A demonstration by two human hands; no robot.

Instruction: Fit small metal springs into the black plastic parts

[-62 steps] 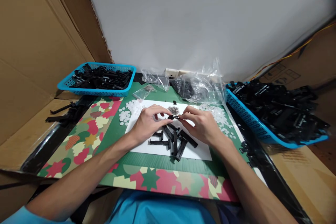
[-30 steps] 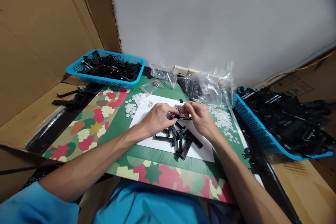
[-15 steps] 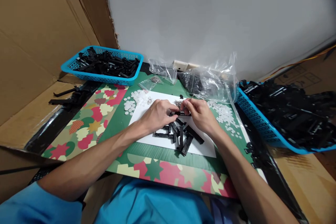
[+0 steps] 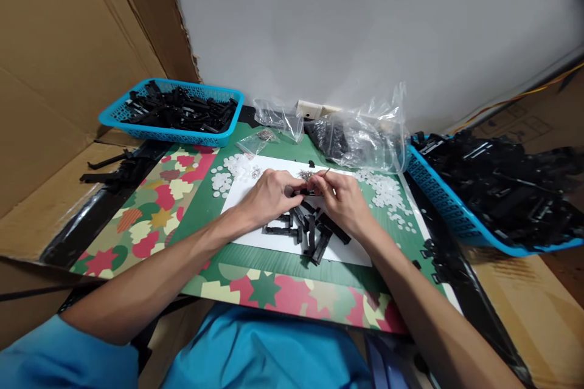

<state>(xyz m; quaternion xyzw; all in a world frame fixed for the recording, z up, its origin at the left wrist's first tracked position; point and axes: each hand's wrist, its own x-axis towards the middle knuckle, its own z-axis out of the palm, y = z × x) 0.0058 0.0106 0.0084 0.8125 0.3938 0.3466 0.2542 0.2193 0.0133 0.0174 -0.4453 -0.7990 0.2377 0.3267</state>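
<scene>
Thumb and fingers of my left hand are closed on a small black plastic part, mostly hidden by the fingers. Against its right side my right hand is closed in a pinch. A thin brownish stick pokes up from the right hand's fingers; its lower end is hidden. Just behind the fingertips lies a small heap of tiny metal pieces. Several loose black plastic parts lie below the hands on a white sheet.
White discs are scattered on the green mat at both sides. Blue baskets of black parts stand at back left and right. Clear plastic bags lie along the wall. More black parts rest at the left edge.
The view has shifted slightly, so everything sits a little further left and up. My right hand has turned slightly, and less of the black part shows between the fingers.
</scene>
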